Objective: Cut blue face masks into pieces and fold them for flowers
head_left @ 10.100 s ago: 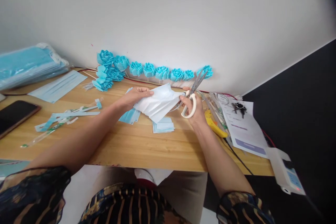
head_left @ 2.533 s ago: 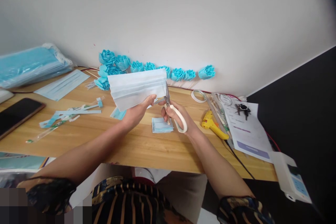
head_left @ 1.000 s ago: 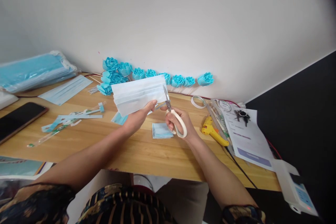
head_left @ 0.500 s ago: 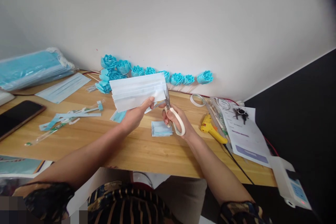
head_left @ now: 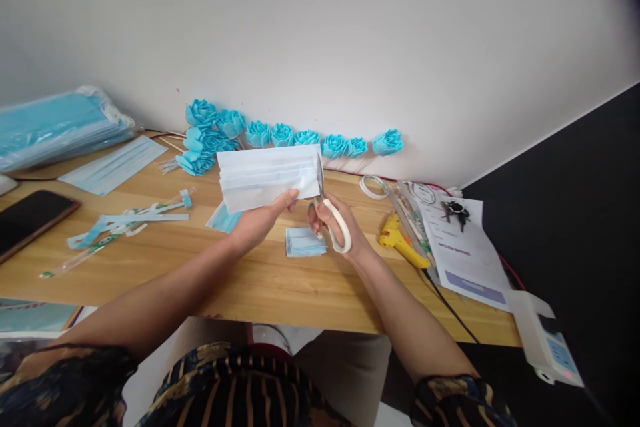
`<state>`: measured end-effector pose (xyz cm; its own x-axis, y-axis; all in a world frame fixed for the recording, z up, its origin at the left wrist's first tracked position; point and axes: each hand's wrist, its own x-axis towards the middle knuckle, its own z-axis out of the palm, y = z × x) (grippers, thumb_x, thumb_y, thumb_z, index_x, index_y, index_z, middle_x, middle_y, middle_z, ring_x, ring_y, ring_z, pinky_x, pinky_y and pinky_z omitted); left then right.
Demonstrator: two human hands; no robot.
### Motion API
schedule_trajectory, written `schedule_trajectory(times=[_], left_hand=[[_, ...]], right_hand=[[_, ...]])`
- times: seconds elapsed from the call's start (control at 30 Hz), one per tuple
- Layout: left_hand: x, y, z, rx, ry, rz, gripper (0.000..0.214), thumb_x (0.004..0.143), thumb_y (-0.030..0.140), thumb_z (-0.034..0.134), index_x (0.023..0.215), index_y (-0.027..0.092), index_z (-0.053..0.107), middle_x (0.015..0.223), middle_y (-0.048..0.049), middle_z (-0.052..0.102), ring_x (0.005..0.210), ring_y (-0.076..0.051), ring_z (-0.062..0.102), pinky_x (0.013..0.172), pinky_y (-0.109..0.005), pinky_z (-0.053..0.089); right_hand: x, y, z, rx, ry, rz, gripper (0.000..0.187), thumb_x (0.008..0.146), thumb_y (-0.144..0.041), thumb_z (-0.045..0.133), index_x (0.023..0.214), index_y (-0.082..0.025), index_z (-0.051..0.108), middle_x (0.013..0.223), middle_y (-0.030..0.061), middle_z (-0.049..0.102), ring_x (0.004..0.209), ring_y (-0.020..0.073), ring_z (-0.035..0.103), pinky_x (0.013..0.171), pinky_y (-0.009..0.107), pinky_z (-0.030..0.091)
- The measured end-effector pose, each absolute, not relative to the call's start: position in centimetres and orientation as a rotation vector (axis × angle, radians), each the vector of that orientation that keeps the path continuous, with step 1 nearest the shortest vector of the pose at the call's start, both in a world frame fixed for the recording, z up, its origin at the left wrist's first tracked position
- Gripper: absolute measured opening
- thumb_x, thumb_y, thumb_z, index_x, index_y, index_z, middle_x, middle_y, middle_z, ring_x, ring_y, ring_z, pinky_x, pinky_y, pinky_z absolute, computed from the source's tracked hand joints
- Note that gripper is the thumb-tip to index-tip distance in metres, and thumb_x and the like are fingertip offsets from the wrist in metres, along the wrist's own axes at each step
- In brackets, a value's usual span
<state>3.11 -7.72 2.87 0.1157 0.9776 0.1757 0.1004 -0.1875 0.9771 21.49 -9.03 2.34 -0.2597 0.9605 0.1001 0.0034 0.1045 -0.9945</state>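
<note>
My left hand pinches the lower edge of a pale pleated face mask, thumb on top; its ear loops are not seen. In my right hand is a pair of scissors with white handles, fingers through the loops. The blades point upward along the mask's right edge. Beneath the hands, a small stack of cut mask pieces lies on the wooden table. Another blue piece rests partly hidden behind my left hand.
Blue fabric flowers line the wall. At left are a bag of masks, a flat mask, cut strips and a phone. On the right are tape, a yellow glue gun, papers, keys and a power strip.
The narrow strip beside the scissors, at the mask's lower right, is no longer visible. The mask is held a little further right and more level. The camera view has shifted slightly.
</note>
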Motion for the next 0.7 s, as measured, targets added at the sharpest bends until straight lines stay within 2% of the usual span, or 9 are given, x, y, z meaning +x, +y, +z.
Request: schedule_trajectory(times=[0.2, 0.43, 0.7], left_hand=[[3.10, -7.73, 2.89, 1.485, 1.196, 1.139, 0.042, 0.087, 0.058, 0.055, 0.061, 0.026, 0.051, 0.087, -0.0036, 0.069, 0.096, -0.026, 0.062, 0.100, -0.034, 0.046], [3.18, -7.68, 2.77, 1.473, 1.134, 1.206, 0.042, 0.088, 0.054, 0.058, 0.058, 0.026, 0.051, 0.078, -0.0013, 0.065, 0.087, -0.023, 0.063, 0.094, -0.032, 0.048], [3.31, -7.63, 2.28, 1.439, 1.129, 1.206, 0.042, 0.088, 0.055, 0.060, 0.059, 0.026, 0.051, 0.082, -0.0021, 0.066, 0.090, -0.023, 0.063, 0.098, -0.031, 0.046]], right_hand=[[21.25, -9.32, 2.87, -1.057, -1.419, 1.297, 0.057, 0.075, -0.076, 0.071, 0.083, -0.021, 0.056, 0.065, -0.0031, 0.055, 0.052, 0.0100, 0.048, 0.048, 0.025, 0.038], [21.08, -9.32, 2.81, -1.061, -1.366, 1.325, 0.057, 0.073, -0.074, 0.074, 0.080, -0.020, 0.056, 0.059, -0.0045, 0.053, 0.044, 0.0080, 0.045, 0.040, 0.023, 0.034], [20.95, -9.30, 2.43, -1.066, -1.324, 1.315, 0.052, 0.074, -0.067, 0.077, 0.074, -0.020, 0.056, 0.056, -0.0045, 0.053, 0.041, 0.0071, 0.044, 0.037, 0.022, 0.033]])
